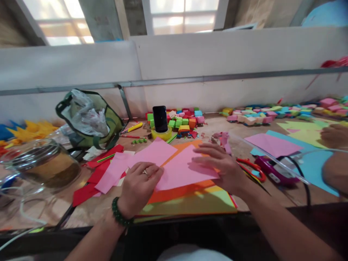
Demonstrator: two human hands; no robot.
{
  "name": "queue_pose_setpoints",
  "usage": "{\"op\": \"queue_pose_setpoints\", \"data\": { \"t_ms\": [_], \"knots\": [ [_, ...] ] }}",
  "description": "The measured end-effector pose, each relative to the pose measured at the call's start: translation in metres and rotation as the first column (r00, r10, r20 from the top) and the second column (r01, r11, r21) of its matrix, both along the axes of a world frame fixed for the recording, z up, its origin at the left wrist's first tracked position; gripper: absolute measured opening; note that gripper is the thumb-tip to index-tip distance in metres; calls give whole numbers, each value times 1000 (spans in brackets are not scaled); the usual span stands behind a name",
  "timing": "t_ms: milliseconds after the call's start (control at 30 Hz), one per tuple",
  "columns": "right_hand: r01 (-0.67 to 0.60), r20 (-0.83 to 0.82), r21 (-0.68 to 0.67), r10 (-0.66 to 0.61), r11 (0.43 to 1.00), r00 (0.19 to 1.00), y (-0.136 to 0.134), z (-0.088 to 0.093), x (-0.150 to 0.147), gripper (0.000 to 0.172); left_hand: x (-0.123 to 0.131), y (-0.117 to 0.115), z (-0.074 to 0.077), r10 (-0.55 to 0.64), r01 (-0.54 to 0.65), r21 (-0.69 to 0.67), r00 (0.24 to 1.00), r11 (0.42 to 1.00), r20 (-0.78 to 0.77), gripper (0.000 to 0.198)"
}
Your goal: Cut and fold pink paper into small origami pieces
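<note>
My left hand [140,186] is closed in a pinch on the near left corner of a pink paper sheet [182,170]. A dark green bead bracelet [119,214] circles that wrist. My right hand [221,165] lies flat on the sheet's right side, fingers stretched out toward the left. The pink sheet rests on an orange sheet [174,194], which tops a stack of coloured paper [206,204] at the table's near edge. A second pink sheet [153,152] lies just behind, partly under the first.
Red scissors [251,168] and a purple tool [273,172] lie right of my hand. A phone [160,118] stands on a yellow tape roll [161,135] before piled paper cubes [181,121]. A green bag [89,119] and glass jar [45,165] sit left. Another person's hand [334,136] rests far right.
</note>
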State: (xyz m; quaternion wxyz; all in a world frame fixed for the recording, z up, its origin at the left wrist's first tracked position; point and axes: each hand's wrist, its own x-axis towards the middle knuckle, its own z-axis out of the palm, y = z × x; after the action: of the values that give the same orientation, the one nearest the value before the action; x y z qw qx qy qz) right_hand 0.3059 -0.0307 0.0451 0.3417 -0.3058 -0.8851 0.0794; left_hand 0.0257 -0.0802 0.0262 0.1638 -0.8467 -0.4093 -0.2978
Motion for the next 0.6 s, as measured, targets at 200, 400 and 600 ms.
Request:
{"op": "queue_pose_setpoints", "data": {
  "t_ms": [200, 400, 600],
  "knots": [
    [-31, 256, -263, 101, 964, 962, -12, -44, -1, 56, 4, -6, -6, -31, -67, -425, 975, 903, -219, 27],
    [28, 217, -416, 69, 909, 974, -9, -40, 0, 31, 1, -9, -8, -146, 73, -596, 986, 800, -76, 33],
    [170, 186, -642, -64, 747, 981, 16, -39, -2, 27, 6, 0, -8, 190, -116, -708, 981, 697, 27, 27]
  ]
}}
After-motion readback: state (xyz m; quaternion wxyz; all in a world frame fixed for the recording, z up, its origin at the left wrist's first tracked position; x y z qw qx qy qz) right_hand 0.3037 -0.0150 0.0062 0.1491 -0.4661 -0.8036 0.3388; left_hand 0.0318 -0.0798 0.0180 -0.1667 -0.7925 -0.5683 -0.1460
